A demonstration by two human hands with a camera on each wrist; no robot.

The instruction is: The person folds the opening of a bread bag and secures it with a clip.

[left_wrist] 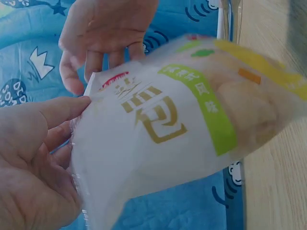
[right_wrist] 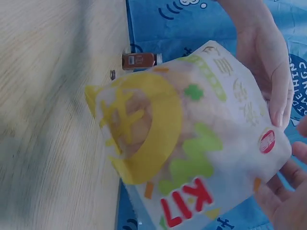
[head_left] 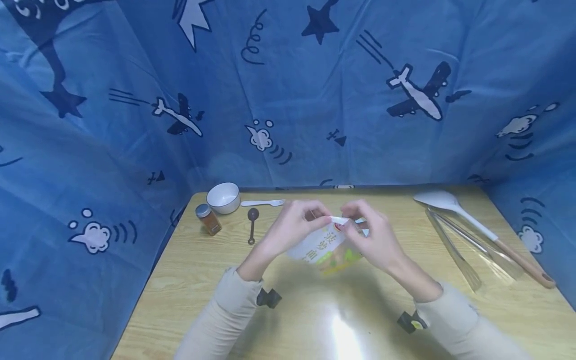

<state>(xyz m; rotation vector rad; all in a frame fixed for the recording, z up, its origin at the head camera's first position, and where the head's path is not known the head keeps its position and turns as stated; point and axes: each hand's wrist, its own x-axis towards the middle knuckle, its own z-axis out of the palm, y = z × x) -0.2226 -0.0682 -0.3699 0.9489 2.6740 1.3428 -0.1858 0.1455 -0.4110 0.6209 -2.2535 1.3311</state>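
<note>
A plastic bag of bread (head_left: 330, 247), white at the top with gold characters and green and yellow print, hangs tilted over the table between both hands. My left hand (head_left: 294, 225) pinches its top edge between thumb and fingers; in the left wrist view the thumb lies over that edge. At the other end of the same edge, my right hand (head_left: 375, 237) has its thumb and fingers on the corner. Pale bread shows through the clear part of the bag (left_wrist: 244, 103). Red and yellow lettering covers the face of the bag (right_wrist: 201, 129) in the right wrist view.
At the back left of the wooden table (head_left: 180, 290) stand a white bowl (head_left: 224, 198) and a spice jar (head_left: 209, 220), near a white fork (head_left: 263, 203) and a brown measuring spoon (head_left: 253, 225). To the right lie a white ladle (head_left: 468, 212) and metal utensils (head_left: 454, 250). Blue printed cloth surrounds the table.
</note>
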